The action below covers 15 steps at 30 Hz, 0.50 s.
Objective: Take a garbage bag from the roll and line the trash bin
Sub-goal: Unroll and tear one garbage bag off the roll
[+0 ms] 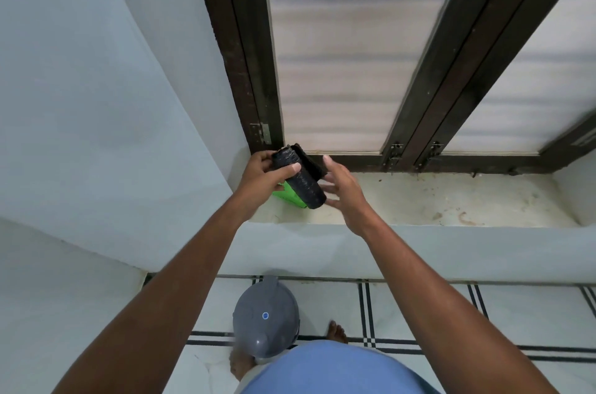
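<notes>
My left hand [263,175] grips a black roll of garbage bags [301,180] above the window sill, fingers and thumb curled round its upper part. A loose flap of black bag [311,163] sticks out from the roll toward the window. My right hand [342,187] hovers just right of the roll with fingers spread; whether it touches the flap is unclear. A green wrapper [290,197] shows under the roll. The grey trash bin [266,319], its lid down, stands on the floor below, between my feet and the wall.
A stained pale window sill [435,200] runs along the dark-framed window [419,103]. A light wall [96,103] stands on the left. The tiled floor [483,319] has black lines. My bare feet are beside the bin.
</notes>
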Each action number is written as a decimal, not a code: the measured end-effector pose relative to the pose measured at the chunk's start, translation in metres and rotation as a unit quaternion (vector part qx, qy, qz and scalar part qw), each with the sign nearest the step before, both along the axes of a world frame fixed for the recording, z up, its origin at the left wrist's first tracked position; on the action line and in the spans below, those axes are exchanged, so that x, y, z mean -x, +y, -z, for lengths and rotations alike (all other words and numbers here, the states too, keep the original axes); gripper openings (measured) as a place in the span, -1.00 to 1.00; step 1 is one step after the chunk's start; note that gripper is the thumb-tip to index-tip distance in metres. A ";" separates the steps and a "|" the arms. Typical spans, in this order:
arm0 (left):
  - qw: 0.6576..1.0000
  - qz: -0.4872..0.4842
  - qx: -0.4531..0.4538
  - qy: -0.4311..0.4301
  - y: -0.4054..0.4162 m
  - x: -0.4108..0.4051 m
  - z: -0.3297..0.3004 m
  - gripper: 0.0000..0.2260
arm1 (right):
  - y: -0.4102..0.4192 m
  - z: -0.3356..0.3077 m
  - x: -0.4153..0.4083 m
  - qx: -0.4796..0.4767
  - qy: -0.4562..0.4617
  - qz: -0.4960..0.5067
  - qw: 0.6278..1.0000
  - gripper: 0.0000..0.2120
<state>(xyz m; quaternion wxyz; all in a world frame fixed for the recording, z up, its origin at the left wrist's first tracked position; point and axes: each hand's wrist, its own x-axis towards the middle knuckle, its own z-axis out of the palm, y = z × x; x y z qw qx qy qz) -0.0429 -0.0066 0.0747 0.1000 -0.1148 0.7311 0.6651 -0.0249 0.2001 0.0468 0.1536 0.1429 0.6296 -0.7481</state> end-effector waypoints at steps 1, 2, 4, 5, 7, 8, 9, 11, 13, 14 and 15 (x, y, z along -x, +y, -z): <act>1.000 0.006 -0.012 -0.008 0.004 0.001 -0.003 -0.37 | -0.001 -0.006 -0.003 0.012 -0.004 -0.028 1.000 -0.49; 0.999 0.007 -0.030 -0.019 0.007 0.001 -0.005 -0.37 | -0.004 -0.009 -0.005 0.022 0.000 -0.038 0.999 -0.53; 0.997 0.010 -0.062 -0.035 0.013 0.003 -0.008 -0.44 | -0.012 -0.012 -0.009 0.041 0.020 -0.018 0.999 -0.60; 0.997 0.010 -0.071 -0.039 0.016 0.004 -0.009 -0.48 | -0.016 -0.012 -0.011 0.048 0.025 -0.003 0.999 -0.60; 0.995 0.016 -0.085 -0.044 0.024 0.001 -0.009 -0.61 | -0.024 -0.013 -0.015 0.047 0.034 0.019 0.998 -0.61; 0.995 0.024 -0.090 -0.039 0.029 -0.001 -0.010 -0.64 | -0.028 -0.014 -0.017 0.044 0.037 0.029 0.998 -0.61; 0.995 0.034 -0.090 -0.028 0.033 -0.003 -0.010 -0.65 | -0.031 -0.014 -0.018 0.038 0.040 0.036 0.998 -0.62; 0.997 0.041 -0.072 -0.006 0.036 -0.005 -0.007 -0.62 | -0.035 -0.014 -0.020 0.023 0.048 0.048 0.997 -0.68; 0.998 0.030 -0.059 -0.001 0.035 -0.005 -0.007 -0.54 | -0.037 -0.014 -0.021 0.015 0.055 0.054 0.997 -0.70; 0.998 0.016 -0.058 -0.009 0.034 -0.004 -0.006 -0.50 | -0.037 -0.013 -0.021 0.012 0.058 0.055 0.997 -0.69; 0.998 0.001 -0.063 -0.020 0.033 -0.002 -0.006 -0.47 | -0.036 -0.013 -0.020 0.008 0.060 0.056 0.997 -0.69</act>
